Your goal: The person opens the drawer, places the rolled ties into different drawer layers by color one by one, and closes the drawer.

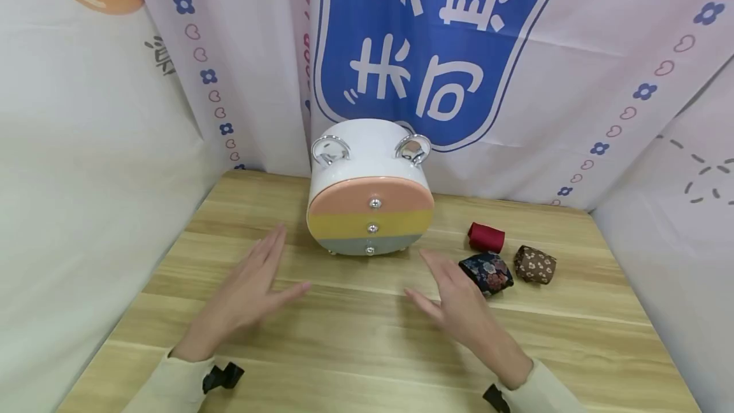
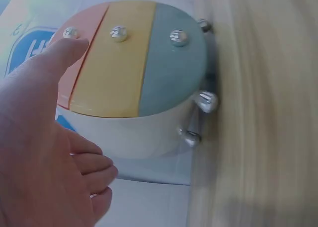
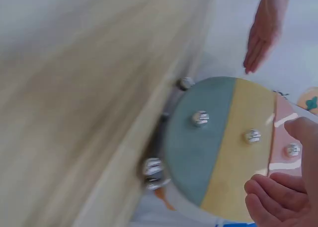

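Observation:
A small white oval drawer box [image 1: 367, 152] stands at the back of the table, with pink, yellow and grey-blue drawer fronts, each bearing a silver knob [image 2: 119, 34]. Two silver rings stick up from its top. My left hand [image 1: 243, 295] hovers in front of its left side, fingers extended and thumb apart, holding nothing. Opposite it, my right hand [image 1: 464, 301] is spread the same way before the box's right side, also with nothing in it. Right of that hand lie a rolled dark floral necktie [image 1: 487, 273], a rolled red necktie [image 1: 486, 238] and a rolled brown floral necktie [image 1: 535, 265].
The wood-grain table [image 1: 344, 349] carries these things. A printed cloth [image 1: 258, 50] with blue and white lettering hangs right behind the box. White cloth walls [image 1: 86, 164] close in the left and right sides.

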`<state>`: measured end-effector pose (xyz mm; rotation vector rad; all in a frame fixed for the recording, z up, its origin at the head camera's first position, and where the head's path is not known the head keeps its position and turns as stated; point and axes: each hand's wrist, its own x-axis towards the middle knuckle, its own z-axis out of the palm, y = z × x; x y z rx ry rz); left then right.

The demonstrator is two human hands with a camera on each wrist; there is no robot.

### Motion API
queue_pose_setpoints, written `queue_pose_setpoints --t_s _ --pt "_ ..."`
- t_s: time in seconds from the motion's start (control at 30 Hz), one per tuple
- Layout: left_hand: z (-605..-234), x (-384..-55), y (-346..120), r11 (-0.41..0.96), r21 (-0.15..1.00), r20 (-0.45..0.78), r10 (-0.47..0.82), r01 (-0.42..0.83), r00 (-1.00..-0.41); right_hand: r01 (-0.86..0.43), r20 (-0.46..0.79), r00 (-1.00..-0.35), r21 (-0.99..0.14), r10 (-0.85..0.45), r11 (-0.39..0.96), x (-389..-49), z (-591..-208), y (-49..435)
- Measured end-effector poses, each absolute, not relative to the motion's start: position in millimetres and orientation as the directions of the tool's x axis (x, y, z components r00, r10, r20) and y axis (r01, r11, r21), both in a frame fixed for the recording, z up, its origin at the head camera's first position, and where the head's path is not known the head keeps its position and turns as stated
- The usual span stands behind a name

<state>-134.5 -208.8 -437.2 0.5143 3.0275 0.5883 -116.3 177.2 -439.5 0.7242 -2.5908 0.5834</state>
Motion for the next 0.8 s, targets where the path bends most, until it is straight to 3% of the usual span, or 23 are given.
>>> queue_pose_setpoints --t_s 0.1,0.23,0.43,0.8 --pt "-430 -144 -206 0.848 0.448 0.047 0.294 0.283 -0.955 -0.611 0.607 -0.718 -0.317 -0.340 0.726 -125 -429 166" --pt "-423 -161 -201 0.795 0.551 0.095 0.242 0.254 -0.966 -0.647 0.678 -0.679 -0.372 -0.281 0.666 -137 -415 146" --pt "-417 -180 -198 0.718 0.642 0.214 0.168 0.268 -0.962 -0.664 0.714 -0.663 -0.421 -0.225 0.618 -152 -403 122" --pt "-423 -197 -187 0.683 0.668 0.319 0.094 0.294 -0.943 -0.648 0.736 -0.663 -0.474 -0.136 0.596 -171 -391 99"
